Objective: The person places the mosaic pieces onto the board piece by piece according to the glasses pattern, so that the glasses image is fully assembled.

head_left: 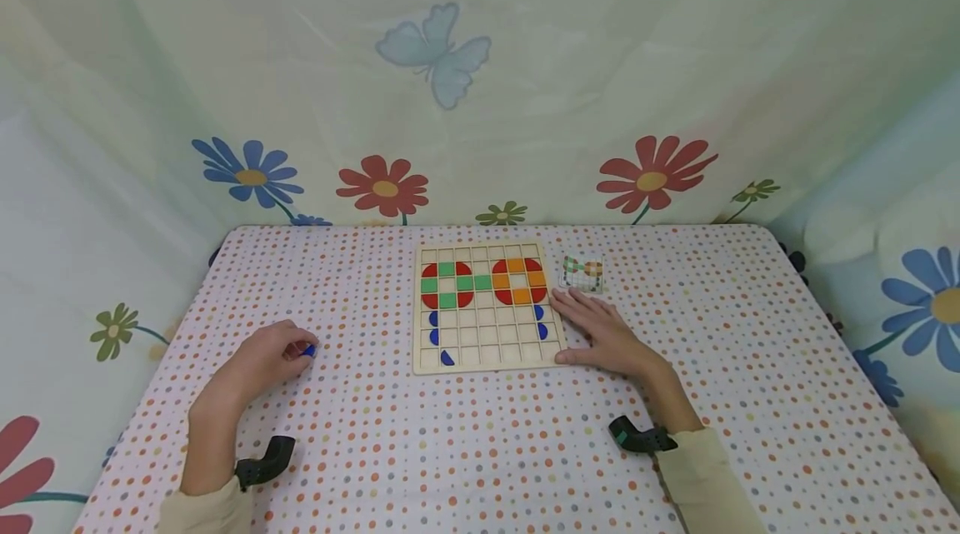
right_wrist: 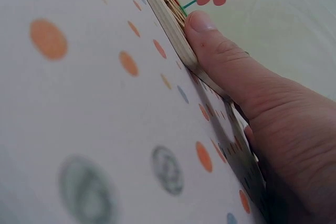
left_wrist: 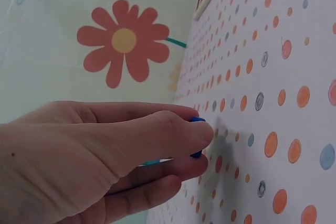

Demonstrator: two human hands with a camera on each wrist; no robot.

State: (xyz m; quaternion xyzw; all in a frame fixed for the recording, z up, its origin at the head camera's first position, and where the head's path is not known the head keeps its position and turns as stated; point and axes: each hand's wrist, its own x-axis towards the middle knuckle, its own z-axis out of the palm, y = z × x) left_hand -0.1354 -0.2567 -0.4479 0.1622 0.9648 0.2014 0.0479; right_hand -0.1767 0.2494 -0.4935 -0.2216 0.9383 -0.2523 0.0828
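Note:
My left hand [head_left: 258, 363] pinches a small blue piece [left_wrist: 197, 121] between thumb and fingers, over the tablecloth left of the board. The fingers hide most of the piece. A wooden grid board [head_left: 489, 357] lies flat at the middle of the table. It bears green squares [head_left: 482, 282], orange squares [head_left: 521, 296], red rounded corner pieces and several blue rounded pieces [head_left: 434, 337]. At the board's right side rests my right hand [head_left: 611, 342], its fingers extended along the edge. The thumb [right_wrist: 215, 40] touches the rim near the front right corner.
A small pattern card [head_left: 582, 286] lies right of the board, just beyond the right hand's fingertips. The dotted tablecloth [head_left: 420, 451] covers the table. A floral curtain [head_left: 540, 101] hangs behind the far edge and along both sides.

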